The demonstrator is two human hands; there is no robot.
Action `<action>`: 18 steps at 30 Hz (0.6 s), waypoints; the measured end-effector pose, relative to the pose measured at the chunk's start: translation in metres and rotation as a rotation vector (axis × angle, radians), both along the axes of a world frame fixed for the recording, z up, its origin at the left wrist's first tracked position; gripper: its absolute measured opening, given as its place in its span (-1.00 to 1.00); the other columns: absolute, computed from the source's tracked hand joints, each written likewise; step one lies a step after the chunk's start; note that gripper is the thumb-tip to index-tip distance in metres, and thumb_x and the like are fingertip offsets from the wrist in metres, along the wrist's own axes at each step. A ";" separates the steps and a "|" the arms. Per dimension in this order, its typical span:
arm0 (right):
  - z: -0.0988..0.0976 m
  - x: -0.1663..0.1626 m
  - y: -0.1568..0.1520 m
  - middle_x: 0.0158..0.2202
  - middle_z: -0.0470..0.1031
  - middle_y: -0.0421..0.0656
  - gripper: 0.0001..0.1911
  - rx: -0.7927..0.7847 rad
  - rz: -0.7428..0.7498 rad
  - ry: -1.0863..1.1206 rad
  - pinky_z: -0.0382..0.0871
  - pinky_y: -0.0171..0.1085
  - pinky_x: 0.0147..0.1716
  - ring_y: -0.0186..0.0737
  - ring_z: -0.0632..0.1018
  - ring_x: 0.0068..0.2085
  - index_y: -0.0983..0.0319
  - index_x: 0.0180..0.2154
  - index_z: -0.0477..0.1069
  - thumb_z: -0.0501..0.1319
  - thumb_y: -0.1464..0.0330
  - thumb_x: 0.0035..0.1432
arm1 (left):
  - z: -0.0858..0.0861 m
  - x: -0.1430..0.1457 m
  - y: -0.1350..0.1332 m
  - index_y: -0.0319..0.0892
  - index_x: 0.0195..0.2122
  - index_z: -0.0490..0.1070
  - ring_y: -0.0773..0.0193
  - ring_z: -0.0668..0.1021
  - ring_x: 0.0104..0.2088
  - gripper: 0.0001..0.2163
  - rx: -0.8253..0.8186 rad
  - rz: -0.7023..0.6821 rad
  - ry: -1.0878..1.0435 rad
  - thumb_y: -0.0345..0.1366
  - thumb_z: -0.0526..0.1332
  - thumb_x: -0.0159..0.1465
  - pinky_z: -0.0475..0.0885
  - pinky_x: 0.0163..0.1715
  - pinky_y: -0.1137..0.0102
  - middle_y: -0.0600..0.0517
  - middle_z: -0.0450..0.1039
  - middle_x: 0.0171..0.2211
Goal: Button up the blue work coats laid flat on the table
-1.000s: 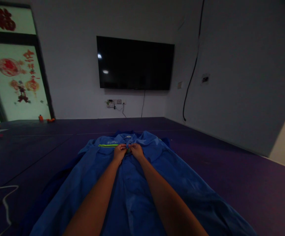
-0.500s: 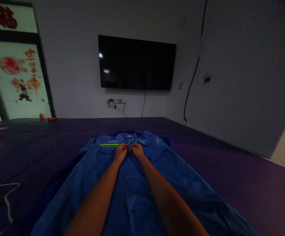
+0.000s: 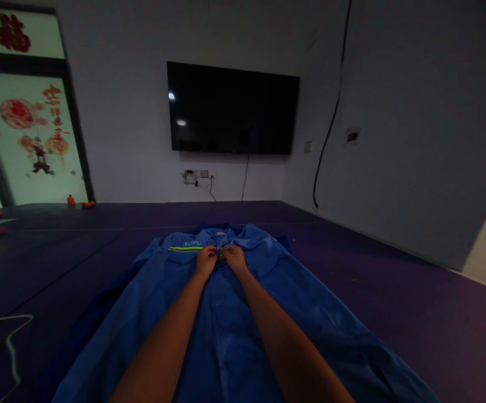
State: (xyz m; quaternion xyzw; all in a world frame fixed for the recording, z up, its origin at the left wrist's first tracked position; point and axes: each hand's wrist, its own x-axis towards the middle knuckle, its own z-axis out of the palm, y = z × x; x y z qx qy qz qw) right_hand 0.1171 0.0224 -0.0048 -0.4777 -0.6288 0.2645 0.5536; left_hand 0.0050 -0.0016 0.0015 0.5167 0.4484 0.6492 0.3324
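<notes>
A blue cloth jacket (image 3: pixel 222 336) with a lime-green chest stripe lies spread on a dark purple surface (image 3: pixel 339 263). Near the jacket's 12 o'clock, just below the collar, the left hand (image 3: pixel 205 261) and right hand (image 3: pixel 234 258) nearly meet — each grip pinching the front edge, its exact hold too small and dim to make out. Bare forearms (image 3: pixel 161 338) hide much of the front, and the hem is cut off at 6 o'clock — darker blue cloth (image 3: pixel 89 314), mostly hidden, peeks from beneath at 9 o'clock
</notes>
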 end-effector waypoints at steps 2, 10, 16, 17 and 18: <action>0.000 0.000 0.000 -0.61 0.45 -0.18 -0.74 -0.005 0.004 0.016 0.28 -0.40 -0.60 -0.31 0.45 -0.57 0.28 -0.53 0.40 0.12 0.21 -0.03 | -0.001 -0.001 0.001 -0.21 -0.47 0.43 0.35 0.47 -0.50 -0.78 0.000 0.001 -0.001 -0.60 0.17 -0.14 0.34 -0.44 0.51 0.09 0.42 -0.57; 0.001 -0.001 -0.001 -0.58 0.47 -0.17 -0.75 0.004 0.042 0.063 0.33 -0.36 -0.58 -0.27 0.48 -0.55 0.29 -0.45 0.44 0.10 0.26 -0.01 | 0.000 -0.002 0.001 -0.21 -0.33 0.46 0.31 0.50 -0.42 -0.74 -0.014 -0.046 -0.045 -0.55 0.16 -0.06 0.36 -0.40 0.49 0.01 0.50 -0.43; 0.001 -0.003 0.002 -0.39 0.53 -0.11 -0.70 0.054 0.087 0.069 0.41 -0.30 -0.39 -0.25 0.52 -0.40 0.30 -0.22 0.43 0.03 0.37 0.04 | 0.004 0.000 0.002 -0.17 -0.12 0.41 0.29 0.51 -0.26 -0.58 -0.042 -0.136 -0.098 -0.57 0.15 -0.03 0.37 -0.28 0.46 -0.05 0.48 -0.20; 0.001 -0.003 0.003 -0.36 0.53 -0.10 -0.70 0.063 0.090 0.063 0.41 -0.29 -0.34 -0.25 0.53 -0.37 0.30 -0.21 0.43 0.03 0.38 0.04 | 0.004 0.000 0.003 -0.17 -0.11 0.41 0.28 0.51 -0.24 -0.57 -0.046 -0.138 -0.107 -0.57 0.16 -0.04 0.37 -0.25 0.46 -0.05 0.47 -0.18; 0.001 -0.002 0.004 -0.33 0.53 -0.10 -0.70 0.072 0.092 0.053 0.40 -0.28 -0.30 -0.25 0.53 -0.33 0.29 -0.20 0.43 0.03 0.39 0.04 | 0.004 0.000 0.003 -0.17 -0.11 0.41 0.27 0.50 -0.22 -0.57 -0.049 -0.136 -0.114 -0.57 0.16 -0.04 0.36 -0.24 0.45 -0.05 0.47 -0.17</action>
